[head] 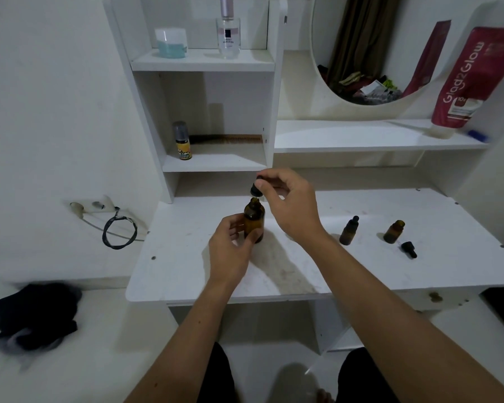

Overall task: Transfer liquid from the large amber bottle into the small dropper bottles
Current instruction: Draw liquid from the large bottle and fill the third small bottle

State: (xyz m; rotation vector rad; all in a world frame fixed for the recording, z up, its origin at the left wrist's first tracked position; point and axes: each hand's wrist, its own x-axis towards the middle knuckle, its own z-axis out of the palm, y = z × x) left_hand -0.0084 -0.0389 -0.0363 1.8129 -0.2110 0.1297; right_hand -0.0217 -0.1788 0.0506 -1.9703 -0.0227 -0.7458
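A black cloth [34, 315] lies on the floor off the table's left edge, and a black cable loop [119, 232] hangs at the wall beside the table's far left corner. On the lower shelf at the back stands a small bottle with a yellow label [182, 141]; on the shelf above stand a pale blue tub [170, 43] and a clear perfume bottle [228, 33].

Near the middle of the white table [186, 274], towards its far edge, the large amber bottle [254, 221] stands upright with its mouth uncovered. The left hand [230, 248] curls its fingers and thumb round the bottle's lower body. Just above the mouth, the right hand [288, 205] pinches the black dropper cap [256, 189] between thumb and fingertips, apart from the neck.

Further right on the table stands a capped small dropper bottle [349, 230], then an uncapped small amber bottle [394, 231], with a loose black dropper cap [409, 249] lying just beside it, nearer the front edge. A red tube [466, 80] leans on the right-hand ledge.
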